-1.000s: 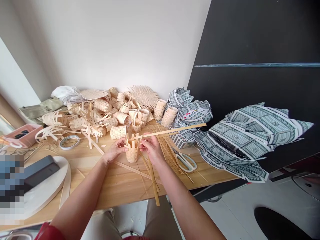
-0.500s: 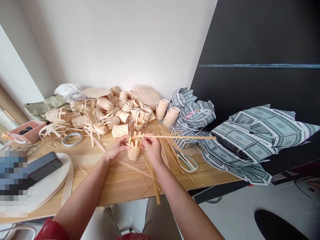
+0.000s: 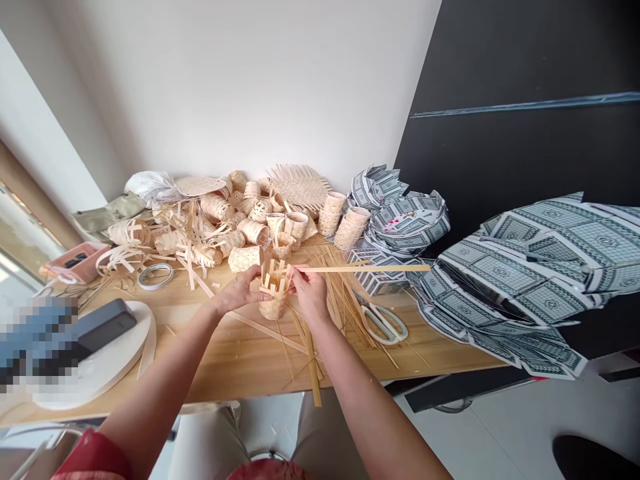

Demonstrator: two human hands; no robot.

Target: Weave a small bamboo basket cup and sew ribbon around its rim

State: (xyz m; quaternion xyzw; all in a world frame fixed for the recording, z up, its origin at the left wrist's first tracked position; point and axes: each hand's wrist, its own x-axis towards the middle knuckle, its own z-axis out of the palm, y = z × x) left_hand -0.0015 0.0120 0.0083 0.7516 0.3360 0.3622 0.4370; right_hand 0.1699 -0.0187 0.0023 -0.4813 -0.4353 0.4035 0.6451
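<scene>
A small woven basket (image 3: 273, 305) with upright strip ends round its rim stands just above the table between my hands. Thumb and fingers of my left hand (image 3: 245, 291) are closed on its left side. At its right rim my right hand (image 3: 307, 288) pinches a long flat wooden strip (image 3: 370, 269), which runs out to the right over the table. The strip's near end is hidden by the fingers and the rim. Loose strips (image 3: 345, 300) lie under and beside my right hand, with scissors (image 3: 384, 323) further right.
Woven baskets (image 3: 215, 208) are heaped along the wall. Folded playing-card pieces (image 3: 505, 280) fill the right side. Left of me are a tape roll (image 3: 155, 276), a pink tray (image 3: 76, 264) and a white round board (image 3: 100, 380) bearing a dark block.
The view has turned slightly, so most things sit further right. My left hand's fingers have opened a little along the basket's rim; my right hand still pinches the strip.
</scene>
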